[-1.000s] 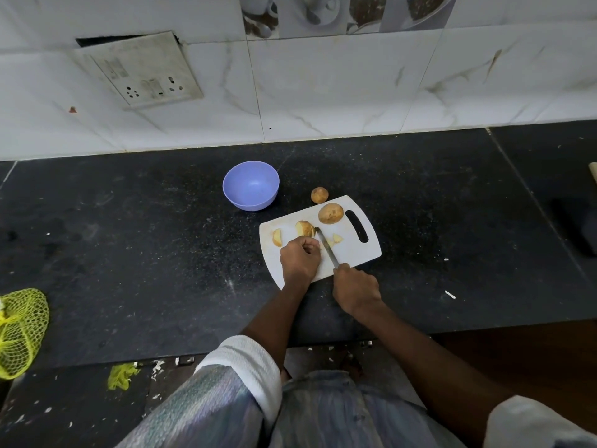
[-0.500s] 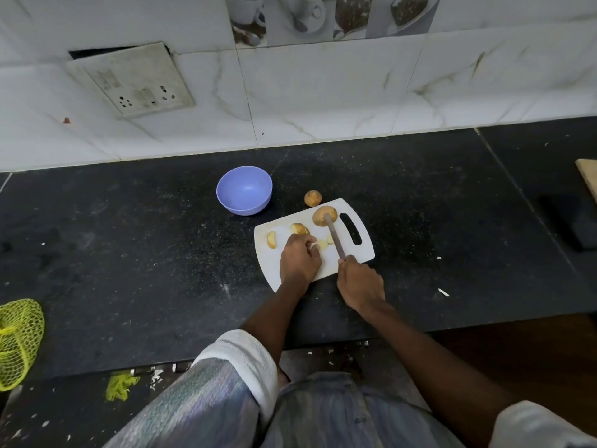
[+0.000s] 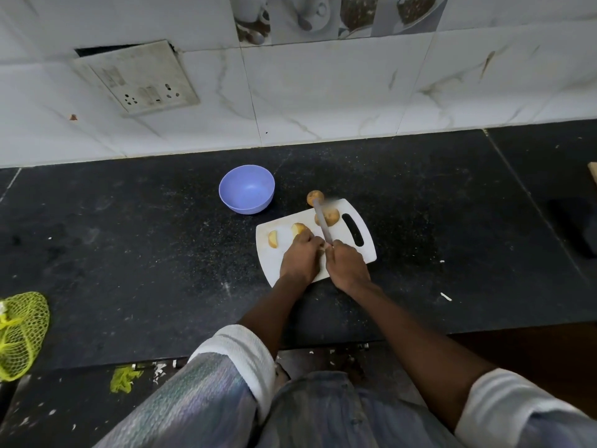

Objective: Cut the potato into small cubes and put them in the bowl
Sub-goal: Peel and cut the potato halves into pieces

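Right hand (image 3: pixel 347 265) moved closer, grip holding knife (image 3: pixel 322 223), left hand (image 3: pixel 300 255) perhaps pinching potato (image 3: pixel 298 228)

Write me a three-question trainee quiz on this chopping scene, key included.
1. True or false: the purple bowl already holds potato cubes.
2. Which hand grips the knife? A) left hand B) right hand
3. Fill in: the small whole potato lies off the white cutting board, on the black ____.

Key:
1. False; it looks empty.
2. B; the right hand holds the handle, while the left hand steadies a potato piece.
3. Counter.
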